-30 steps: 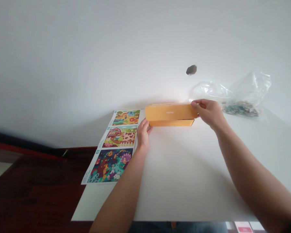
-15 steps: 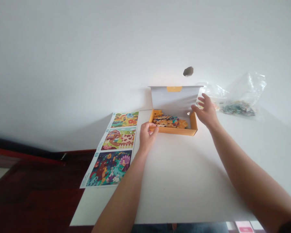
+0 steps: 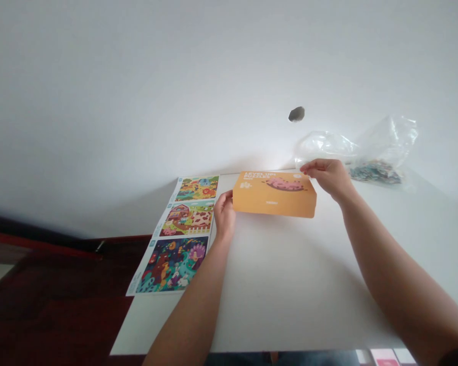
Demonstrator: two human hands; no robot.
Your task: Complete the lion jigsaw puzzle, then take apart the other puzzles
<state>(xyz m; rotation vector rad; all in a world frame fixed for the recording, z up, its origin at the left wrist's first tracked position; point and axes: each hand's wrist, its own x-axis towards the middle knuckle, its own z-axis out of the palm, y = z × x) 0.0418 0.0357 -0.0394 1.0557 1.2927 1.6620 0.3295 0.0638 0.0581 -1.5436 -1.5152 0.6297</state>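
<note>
A flat orange puzzle box (image 3: 274, 194) lies on the white table, its lid shut and printed "LEVEL UP! PUZZLES" with a pink animal picture. The lid hides the puzzle pieces seen inside moments ago. My left hand (image 3: 224, 216) curls against the box's left edge near the front corner. At the far right corner, my right hand (image 3: 328, 178) grips the lid between its fingers.
A long printed sheet (image 3: 179, 234) with several colourful puzzle pictures lies left of the box. Behind my right hand, a clear plastic bag (image 3: 377, 152) holds small pieces. The white table (image 3: 290, 295) meets a wall behind and drops to a dark floor (image 3: 57, 305) at left.
The box lid, standing open over the pieces half a second ago, now lies shut. My left hand has moved left to the box's edge, and my right hand has closed on the lid.
</note>
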